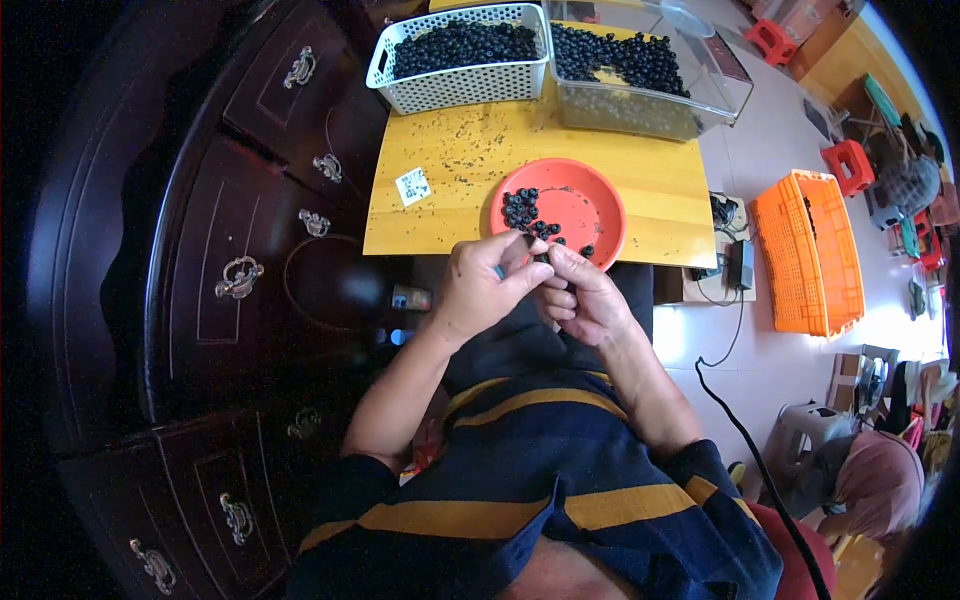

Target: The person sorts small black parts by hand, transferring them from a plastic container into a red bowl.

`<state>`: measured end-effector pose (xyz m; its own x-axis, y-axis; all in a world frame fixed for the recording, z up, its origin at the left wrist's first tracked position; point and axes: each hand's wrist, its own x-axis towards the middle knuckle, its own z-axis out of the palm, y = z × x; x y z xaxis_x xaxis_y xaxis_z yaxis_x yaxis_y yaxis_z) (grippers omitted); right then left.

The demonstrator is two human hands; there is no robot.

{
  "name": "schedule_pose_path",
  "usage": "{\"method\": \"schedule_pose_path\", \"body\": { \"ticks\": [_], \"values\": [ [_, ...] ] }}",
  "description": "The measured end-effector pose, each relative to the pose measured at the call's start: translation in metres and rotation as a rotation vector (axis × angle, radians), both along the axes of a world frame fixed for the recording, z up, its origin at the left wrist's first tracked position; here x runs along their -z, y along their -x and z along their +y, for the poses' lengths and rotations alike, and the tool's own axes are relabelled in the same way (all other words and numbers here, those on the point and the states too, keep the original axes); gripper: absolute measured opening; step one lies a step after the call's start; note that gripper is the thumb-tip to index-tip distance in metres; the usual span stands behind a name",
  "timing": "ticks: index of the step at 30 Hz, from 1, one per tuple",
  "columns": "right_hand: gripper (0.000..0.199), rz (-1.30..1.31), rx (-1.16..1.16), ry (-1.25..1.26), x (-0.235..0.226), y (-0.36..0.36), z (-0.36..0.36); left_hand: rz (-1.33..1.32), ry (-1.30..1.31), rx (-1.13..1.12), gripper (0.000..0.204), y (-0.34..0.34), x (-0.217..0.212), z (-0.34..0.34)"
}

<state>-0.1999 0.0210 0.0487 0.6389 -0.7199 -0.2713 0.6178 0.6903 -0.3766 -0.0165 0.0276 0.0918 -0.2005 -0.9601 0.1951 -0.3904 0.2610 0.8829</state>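
Observation:
My left hand (488, 286) and my right hand (592, 298) meet at the near edge of a red round plate (585, 180). Their fingertips pinch a small dark piece (541, 256), mostly covered by the fingers, so its exact kind does not show. Beneath and beyond the fingers, the plate carries several small black round pieces (520, 207), some with a hole in the middle. A few more lie along its near side, close to my fingertips, and dark crumbs dot its surface.
The yellow wooden table (440, 225) bears a white perforated basket (470, 88) and a clear bin (640, 112), both holding black round pieces. A white printed label (412, 187) lies among scattered bits. Dark drawers (220, 270) stand left; an orange crate (815, 255) and black cable (745, 430) are right.

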Motion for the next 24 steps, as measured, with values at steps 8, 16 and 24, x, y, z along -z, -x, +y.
{"method": "schedule_pose_path", "body": {
  "ticks": [8, 16, 24],
  "values": [
    [0.025, -0.193, -0.073, -0.006, 0.007, -0.001, 0.001, 0.451, -0.287, 0.155, 0.014, -0.008, -0.003, -0.006],
    [0.021, -0.279, -0.046, -0.135, 0.004, -0.003, 0.001, 0.188, 0.014, 0.028, 0.021, -0.006, 0.003, -0.010],
    [0.025, -0.258, -0.028, -0.150, 0.009, -0.002, 0.001, -0.241, 0.207, -0.005, 0.044, -0.001, -0.006, -0.006]
  ]
}}
